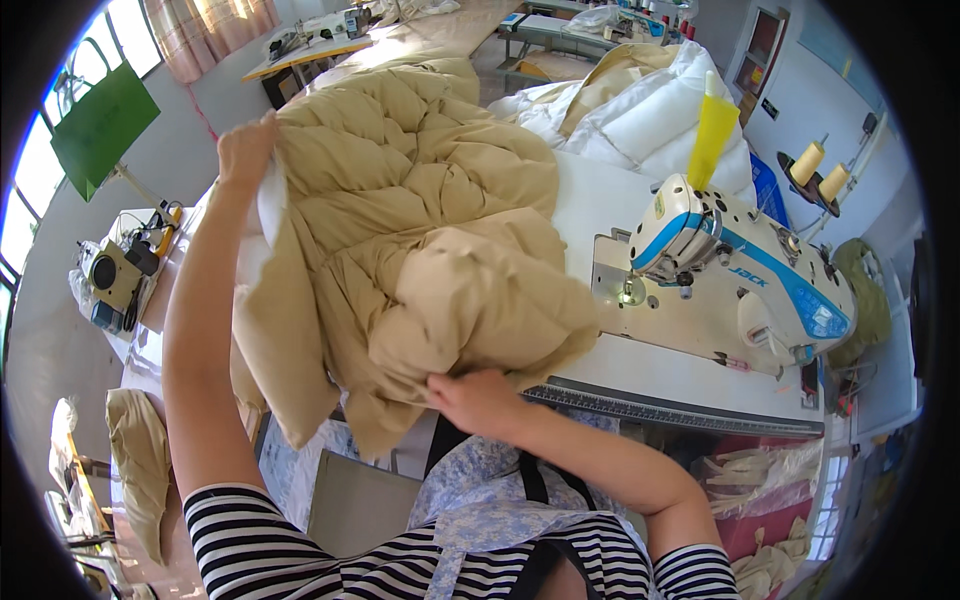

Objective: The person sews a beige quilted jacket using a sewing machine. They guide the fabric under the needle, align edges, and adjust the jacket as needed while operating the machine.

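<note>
A large puffy beige quilted piece point(415, 170) lies bunched over the white sewing table point(585, 190) and hangs past its near edge. My left hand point(243, 150) is raised at the far left of the quilted piece, fingers closed on its edge, where a white underside shows. My right hand point(465, 398) grips the fabric low on the near side, below a rumpled bulge; some fingertips are hidden in the folds. To the right of the fabric stands a white and blue sewing machine point(770, 280).
A white quilted pile point(640, 110) lies at the back. A thread stand point(810, 180) is behind the machine; a yellow holder point(712, 135) rises from it. Equipment point(115, 270) sits at the left. Further worktables point(310, 50) stand behind. A ruler strip point(640, 408) runs along the front edge.
</note>
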A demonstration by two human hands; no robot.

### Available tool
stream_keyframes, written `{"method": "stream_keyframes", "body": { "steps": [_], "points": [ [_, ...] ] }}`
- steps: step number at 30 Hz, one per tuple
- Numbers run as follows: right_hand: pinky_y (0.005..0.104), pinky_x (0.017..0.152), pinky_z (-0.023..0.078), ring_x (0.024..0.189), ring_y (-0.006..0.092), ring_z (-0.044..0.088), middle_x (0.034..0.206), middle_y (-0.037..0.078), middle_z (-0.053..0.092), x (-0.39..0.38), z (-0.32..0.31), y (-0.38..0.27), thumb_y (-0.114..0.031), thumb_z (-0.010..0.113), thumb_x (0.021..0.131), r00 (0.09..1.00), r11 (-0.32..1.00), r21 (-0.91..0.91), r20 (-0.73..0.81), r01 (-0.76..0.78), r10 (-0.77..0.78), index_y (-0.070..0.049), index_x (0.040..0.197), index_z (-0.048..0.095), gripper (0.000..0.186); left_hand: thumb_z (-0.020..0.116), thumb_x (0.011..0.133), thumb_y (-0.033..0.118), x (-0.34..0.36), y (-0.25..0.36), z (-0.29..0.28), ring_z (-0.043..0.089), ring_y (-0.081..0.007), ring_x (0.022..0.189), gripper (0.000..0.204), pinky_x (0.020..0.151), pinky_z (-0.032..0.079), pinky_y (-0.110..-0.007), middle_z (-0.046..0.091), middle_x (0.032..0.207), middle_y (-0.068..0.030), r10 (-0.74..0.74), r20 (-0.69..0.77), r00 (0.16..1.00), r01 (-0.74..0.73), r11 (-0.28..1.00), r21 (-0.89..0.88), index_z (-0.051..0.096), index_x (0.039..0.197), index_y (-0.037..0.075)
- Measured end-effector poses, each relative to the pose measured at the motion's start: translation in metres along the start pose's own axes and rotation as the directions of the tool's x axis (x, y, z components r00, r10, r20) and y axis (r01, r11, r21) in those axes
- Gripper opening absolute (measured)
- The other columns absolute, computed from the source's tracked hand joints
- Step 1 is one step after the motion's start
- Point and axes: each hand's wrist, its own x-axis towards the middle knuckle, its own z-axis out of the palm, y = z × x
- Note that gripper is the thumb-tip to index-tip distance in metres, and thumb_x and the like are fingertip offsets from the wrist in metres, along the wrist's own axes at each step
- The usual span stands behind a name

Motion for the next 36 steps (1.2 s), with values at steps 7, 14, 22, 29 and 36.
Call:
{"method": "stream_keyframes", "body": {
  "steps": [7,14,22,29,36],
  "points": [
    [0.0416,0.068,0.055,0.077,0.0309,0.068,0.079,0.01,0.067,0.002,-0.087,-0.037,-0.022,0.07,0.094,0.901,0.894,0.25,-0.326,0.373,-0.285,-0.007,0.106,0.067,0.019,0.056,0.096,0.018,-0.013,0.024,-0.018,0.06,-0.0322,0.118,0.023,0.098,0.048,-0.046,0.065,0.124,-0.0118,0.007,0.348,0.938,-0.031,0.998,0.063,0.073,0.112,0.017],
    [0.04,0.087,0.052,0.099,0.0274,0.065,0.098,0.009,0.069,0.029,-0.08,0.062,-0.024,0.07,0.093,0.992,0.96,-0.278,-0.105,0.041,-0.072,-0.005,0.101,0.07,0.02,0.058,0.099,0.026,-0.032,0.203,-0.027,0.066,-0.0363,0.107,0.03,0.095,0.051,-0.044,0.07,0.113,-0.0188,0.236,0.287,0.928,0.138,0.498,-0.856,0.069,0.121,0.009],
    [0.0375,0.085,0.053,0.103,0.0285,0.066,0.108,0.01,0.07,-0.039,-0.115,0.063,-0.015,0.068,0.093,0.929,0.933,0.124,-0.115,-0.339,0.353,-0.003,0.106,0.072,0.018,0.067,0.095,0.029,-0.121,0.234,-0.068,0.067,-0.0352,0.071,0.022,0.065,0.051,-0.049,0.07,0.077,-0.0138,0.315,0.279,0.907,0.1,0.482,-0.87,0.061,0.1,0.008],
    [0.0408,0.111,0.043,0.116,0.0302,0.06,0.107,0.01,0.068,0.082,-0.111,0.064,-0.003,0.06,0.084,0.94,0.917,-0.308,-0.145,0.255,-0.31,-0.004,0.102,0.071,0.021,0.068,0.093,0.017,-0.159,0.218,-0.148,0.06,-0.0336,0.056,0.015,0.054,0.049,-0.044,0.06,0.063,-0.0113,0.441,-0.038,0.897,-0.174,0.273,-0.946,0.058,0.092,0.006],
    [0.0381,0.1,0.041,0.098,0.0219,0.061,0.094,0.006,0.064,0.072,-0.123,0.046,-0.017,0.068,0.078,0.859,0.811,-0.288,0.218,0.509,-0.462,-0.008,0.09,0.068,0.016,0.064,0.09,0.009,-0.084,0.191,-0.13,0.066,-0.0323,0.099,0.037,0.085,0.053,-0.043,0.066,0.112,-0.0167,0.298,0.163,0.941,0.096,0.226,-0.969,0.059,0.127,0.007]
  ]
}}
